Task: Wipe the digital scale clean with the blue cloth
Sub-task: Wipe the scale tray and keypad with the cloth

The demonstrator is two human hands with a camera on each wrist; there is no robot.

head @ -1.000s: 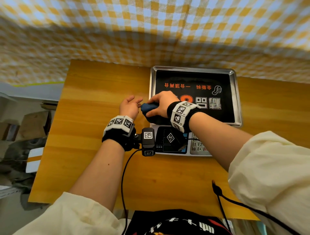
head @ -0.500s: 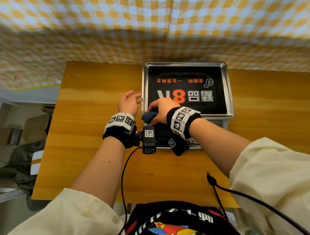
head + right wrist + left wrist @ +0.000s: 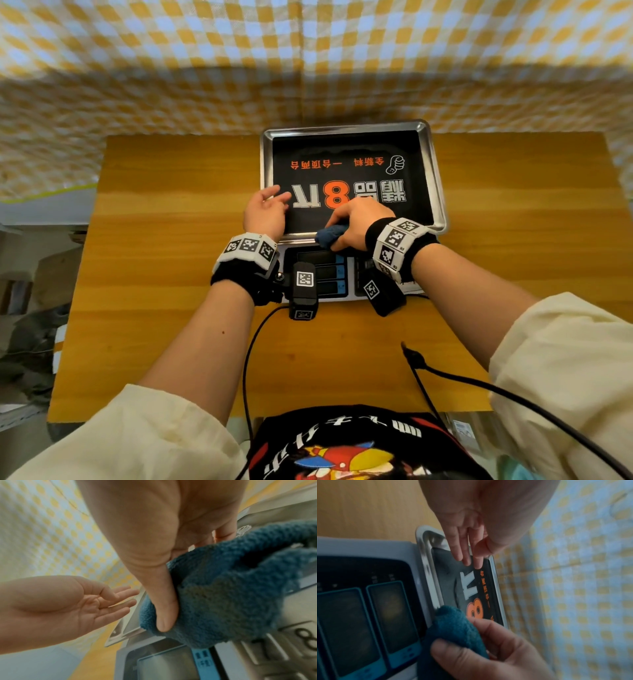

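Note:
The digital scale (image 3: 435, 178) stands at the far middle of the wooden table, a steel pan with a black printed sheet on top and a display panel (image 3: 322, 270) at its near side. My right hand (image 3: 352, 222) grips the bunched blue cloth (image 3: 330, 234) (image 3: 453, 628) (image 3: 223, 588) against the pan's near rim, thumb pressed on the cloth. My left hand (image 3: 265, 212) (image 3: 471, 547) (image 3: 77, 601) is open with straight fingers over the pan's near left corner; whether the fingertips touch the sheet I cannot tell.
The wooden table (image 3: 171, 274) has bare surface left and right of the scale. A yellow checked cloth (image 3: 308, 61) hangs behind. Keypad buttons (image 3: 291, 649) lie beside the display. Black cables (image 3: 445, 373) run over the table's near edge.
My right hand with the cloth has slid right along the pan's near edge. My left hand has moved from the table beside the scale onto the pan's left corner.

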